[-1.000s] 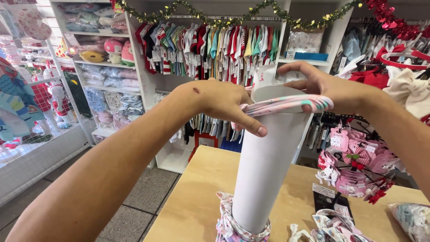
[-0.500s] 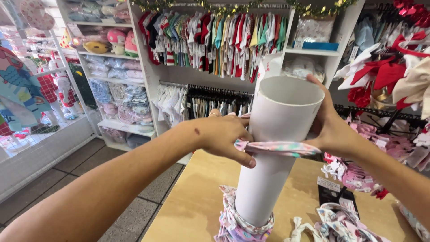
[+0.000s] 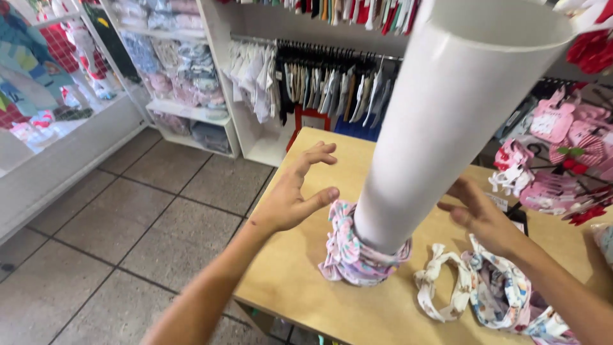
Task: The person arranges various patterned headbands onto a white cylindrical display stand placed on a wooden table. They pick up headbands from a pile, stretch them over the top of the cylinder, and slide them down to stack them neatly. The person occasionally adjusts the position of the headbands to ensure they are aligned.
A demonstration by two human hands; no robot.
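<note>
The grip of the left hand (image 3: 294, 198) is spread wide, fingers curled and holding nothing, just left of the base of the tall white tube (image 3: 447, 121). The grip of the right hand (image 3: 482, 217) is likewise open and empty, palm turned toward the tube from the other side. Neither hand touches it.

The tube stands upright on the wooden table (image 3: 300, 294) (it widens toward its open top, near the camera). Around its foot sits a bunched stack of pastel patterned headbands (image 3: 351, 252), resting on the table. As I judge it, the step in hand is the release: a band has reached the stack and both hands are off. Two loose pieces lie just right of the tube, a white knotted headband (image 3: 440, 287) and a printed headband (image 3: 495, 294) partly under the right wrist. Adding either would call for picking it up, stretching it with both hands over the top rim, and sliding it down without tipping the tube.

As for packages and signs:
- **Pink backing cards:** a cluster of pink backing cards (image 3: 552, 121) with hair accessories hangs at the right, beyond the table.
- **Dark tag:** a small dark tag (image 3: 518, 218) lies on the table behind the right hand.
- **Red-framed sign:** a red-framed sign (image 3: 310, 121) stands low beneath the rail of hanging clothes (image 3: 332, 83). Its content is too small to tell.
</note>
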